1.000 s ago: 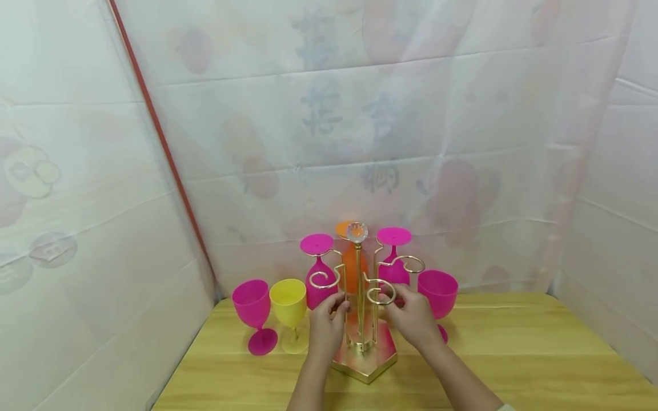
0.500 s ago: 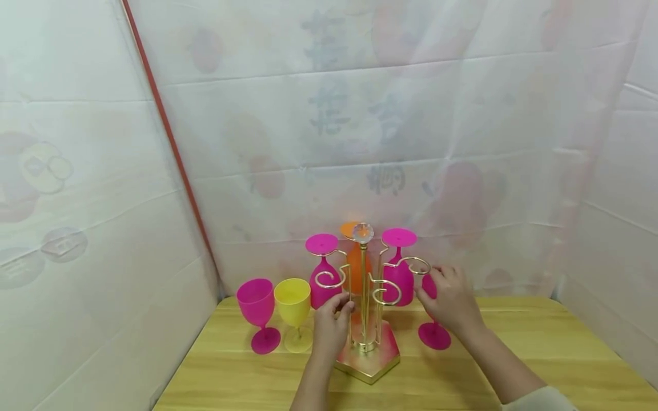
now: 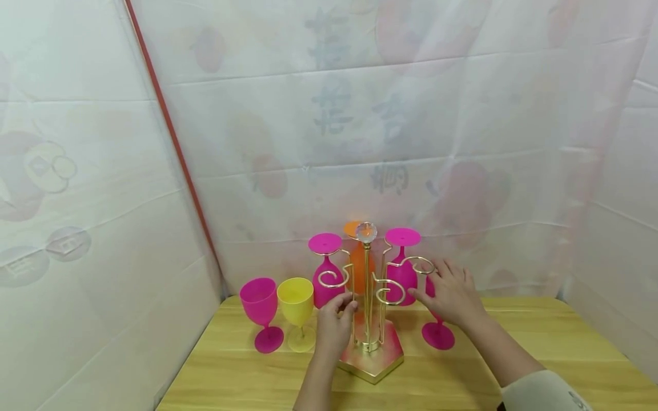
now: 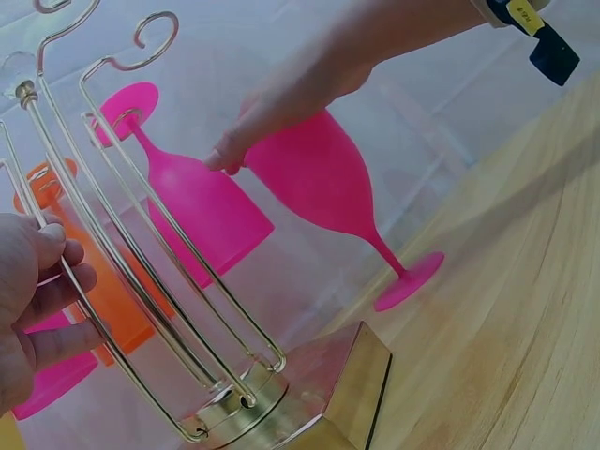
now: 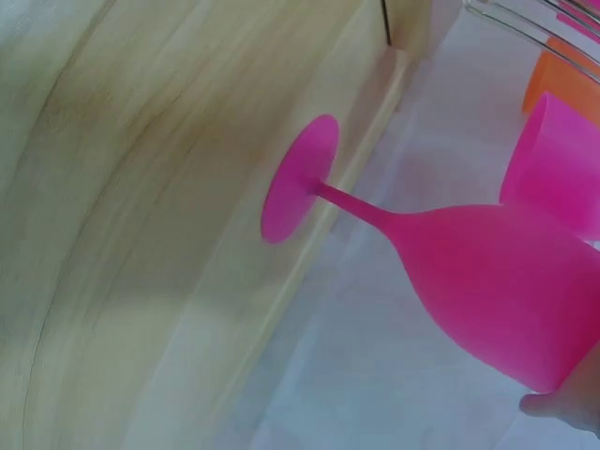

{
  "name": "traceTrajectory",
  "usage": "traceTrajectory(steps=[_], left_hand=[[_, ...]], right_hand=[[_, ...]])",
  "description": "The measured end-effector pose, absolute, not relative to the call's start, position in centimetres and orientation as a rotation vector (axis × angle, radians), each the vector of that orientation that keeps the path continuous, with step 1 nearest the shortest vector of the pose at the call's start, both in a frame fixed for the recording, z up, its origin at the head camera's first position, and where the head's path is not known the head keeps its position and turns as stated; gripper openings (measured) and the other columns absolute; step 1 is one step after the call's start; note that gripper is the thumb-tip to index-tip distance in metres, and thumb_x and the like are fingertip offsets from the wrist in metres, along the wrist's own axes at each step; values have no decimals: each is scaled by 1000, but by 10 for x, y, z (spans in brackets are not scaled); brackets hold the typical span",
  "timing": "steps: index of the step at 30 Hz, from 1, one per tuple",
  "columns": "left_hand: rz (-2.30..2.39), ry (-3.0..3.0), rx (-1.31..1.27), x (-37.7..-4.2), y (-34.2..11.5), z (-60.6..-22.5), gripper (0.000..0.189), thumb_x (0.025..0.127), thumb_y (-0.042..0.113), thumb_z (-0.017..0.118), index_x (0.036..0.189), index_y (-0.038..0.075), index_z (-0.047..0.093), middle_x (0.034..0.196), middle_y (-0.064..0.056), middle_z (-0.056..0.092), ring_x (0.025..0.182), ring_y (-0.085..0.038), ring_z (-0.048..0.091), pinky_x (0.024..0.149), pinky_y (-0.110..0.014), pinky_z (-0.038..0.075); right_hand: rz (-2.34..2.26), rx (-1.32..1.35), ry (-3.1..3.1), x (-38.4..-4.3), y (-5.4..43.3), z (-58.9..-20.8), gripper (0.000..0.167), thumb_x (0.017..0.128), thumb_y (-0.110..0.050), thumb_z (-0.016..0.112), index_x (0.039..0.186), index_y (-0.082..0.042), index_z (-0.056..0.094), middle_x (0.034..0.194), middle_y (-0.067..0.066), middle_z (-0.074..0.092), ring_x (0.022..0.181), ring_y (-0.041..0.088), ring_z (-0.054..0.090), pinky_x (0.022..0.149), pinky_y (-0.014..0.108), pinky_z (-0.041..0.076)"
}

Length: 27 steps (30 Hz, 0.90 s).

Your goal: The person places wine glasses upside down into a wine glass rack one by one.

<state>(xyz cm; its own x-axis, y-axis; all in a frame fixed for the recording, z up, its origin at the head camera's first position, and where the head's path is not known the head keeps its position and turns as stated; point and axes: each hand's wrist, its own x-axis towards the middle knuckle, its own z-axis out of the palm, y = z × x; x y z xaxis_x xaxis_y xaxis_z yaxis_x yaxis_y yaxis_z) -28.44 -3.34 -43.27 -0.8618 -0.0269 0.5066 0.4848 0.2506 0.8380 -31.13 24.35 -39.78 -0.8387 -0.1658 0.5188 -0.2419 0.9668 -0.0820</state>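
My left hand [image 3: 334, 322] pinches an upright rod of a gold wine glass rack [image 3: 372, 368], thumb and fingers closed around it. Two pink goblets [image 3: 325, 245] [image 3: 403, 277] and an orange goblet [image 4: 117, 291] hang upside down from the rack's curled hooks. To the right of the rack stands another pink goblet [image 5: 497, 281], its foot on the tabletop. My right hand [image 3: 452, 294] is at this goblet's bowl, fingers spread over the rim and thumb stretched out on its left side. In the head view the hand hides most of the bowl.
Left of the rack, a pink goblet [image 3: 260, 302] and a yellow goblet [image 3: 296, 302] stand upright. A clear crystal knob [image 3: 366, 232] tops the rack's central rod. The wooden table [image 3: 545, 354] ends at a white hanging sheet [image 3: 329, 137] with faint prints.
My right hand has left the rack and moved right to the standing pink goblet, where its fingers have spread. My left hand has kept its pinch on the rod.
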Motion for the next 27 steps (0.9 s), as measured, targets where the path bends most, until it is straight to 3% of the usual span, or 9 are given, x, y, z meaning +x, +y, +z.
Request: traceTrajectory(steps=[5,8,13,19,27], left_hand=[[-1661,-2105,-418,-285,-32,-433,20,94,12,65,108,-1,71,90,-4,72,84,-15,68,70,-18,55],[-1675,-2101,-417,-285,-32,-433,17,94,11,65,106,1,72,90,-4,72,84,-15,67,70,-18,55],[-1685,-2104,-413,-286,-33,-434,14,94,11,65,104,5,73,90,-5,72,83,-14,68,70,-18,55],[-1685,-2093,-439,-287,-33,-435,16,94,12,65,105,3,72,93,-6,73,84,-14,69,72,-18,55],[-1688,-2092,-433,-288,-32,-437,16,94,13,65,105,4,73,94,-3,73,84,-12,68,72,-18,56]], right_hand=[[176,277,-2670,-312,246,-399,82,88,-75,44,138,-11,56,152,17,39,140,44,31,103,78,22],[166,273,-2686,-313,246,-400,83,88,-77,41,141,-14,54,154,15,38,140,41,33,101,76,27],[165,254,-2695,-314,245,-401,81,89,-77,37,141,-18,55,150,15,44,136,42,39,97,73,33],[149,230,-2684,-315,245,-402,67,94,-69,40,122,-15,66,144,15,48,130,43,44,92,71,40],[134,246,-2674,-313,245,-403,53,96,-56,51,128,-16,63,138,16,52,123,44,48,88,71,41]])
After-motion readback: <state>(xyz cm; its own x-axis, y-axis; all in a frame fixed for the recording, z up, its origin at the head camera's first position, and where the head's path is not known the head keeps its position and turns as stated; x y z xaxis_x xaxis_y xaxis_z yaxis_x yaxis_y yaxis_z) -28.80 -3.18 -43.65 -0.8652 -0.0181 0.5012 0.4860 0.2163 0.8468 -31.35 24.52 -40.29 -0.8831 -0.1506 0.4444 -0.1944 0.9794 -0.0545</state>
